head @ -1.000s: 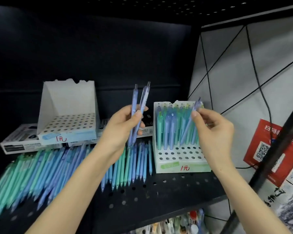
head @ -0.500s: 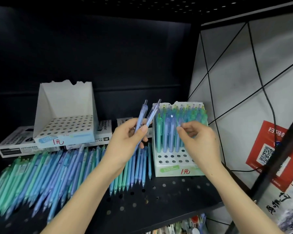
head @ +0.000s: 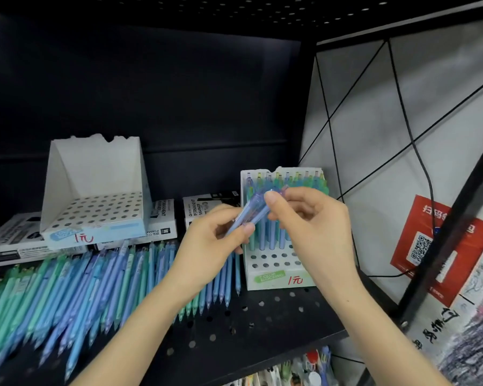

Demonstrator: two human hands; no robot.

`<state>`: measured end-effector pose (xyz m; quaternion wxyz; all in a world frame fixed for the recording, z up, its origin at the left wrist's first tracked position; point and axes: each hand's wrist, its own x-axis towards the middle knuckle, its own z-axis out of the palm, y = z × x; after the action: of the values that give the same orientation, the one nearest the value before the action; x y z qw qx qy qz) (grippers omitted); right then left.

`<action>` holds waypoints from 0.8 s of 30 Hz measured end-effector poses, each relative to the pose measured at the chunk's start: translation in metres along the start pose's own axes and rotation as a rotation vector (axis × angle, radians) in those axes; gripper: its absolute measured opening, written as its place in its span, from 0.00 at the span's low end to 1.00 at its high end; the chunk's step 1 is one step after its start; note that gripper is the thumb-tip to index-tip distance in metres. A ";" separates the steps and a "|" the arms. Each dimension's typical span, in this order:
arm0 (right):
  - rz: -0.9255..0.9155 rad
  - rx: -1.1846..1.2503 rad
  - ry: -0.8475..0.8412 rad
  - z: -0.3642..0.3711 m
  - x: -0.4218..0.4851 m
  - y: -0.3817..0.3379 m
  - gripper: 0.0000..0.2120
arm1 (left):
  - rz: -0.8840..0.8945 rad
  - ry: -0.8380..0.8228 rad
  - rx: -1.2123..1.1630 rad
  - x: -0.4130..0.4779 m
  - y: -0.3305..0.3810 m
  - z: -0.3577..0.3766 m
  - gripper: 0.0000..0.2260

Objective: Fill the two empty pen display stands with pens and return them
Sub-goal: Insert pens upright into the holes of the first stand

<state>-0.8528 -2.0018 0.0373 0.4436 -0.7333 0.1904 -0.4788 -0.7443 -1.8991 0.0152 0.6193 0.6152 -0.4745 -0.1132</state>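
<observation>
Two pens (head: 250, 213) sat gripped in the left hand (head: 215, 246), the right hand (head: 318, 227) pinching one tip, and it wanted a straight pull toward the stand (head: 276, 281).

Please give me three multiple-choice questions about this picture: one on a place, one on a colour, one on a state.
1. Where does the empty stand sit? A. on the marker boxes B. on a chair C. on the floor
2. What colour are the pens in the left hand? A. red B. black C. blue
3. How full is the right stand? A. empty B. partly filled C. completely full
1 A: its base rests on the boxes. 2 C: the barrels look blue. 3 B: only its front holes are bare.
</observation>
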 end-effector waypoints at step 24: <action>-0.160 -0.555 -0.016 -0.031 0.034 0.031 0.12 | -0.105 0.105 0.254 -0.001 -0.007 -0.005 0.06</action>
<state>-0.8588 -2.0570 0.0342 0.1881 -0.8432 0.2521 -0.4359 -0.7375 -1.8967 0.0100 0.5535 0.7179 -0.4190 -0.0522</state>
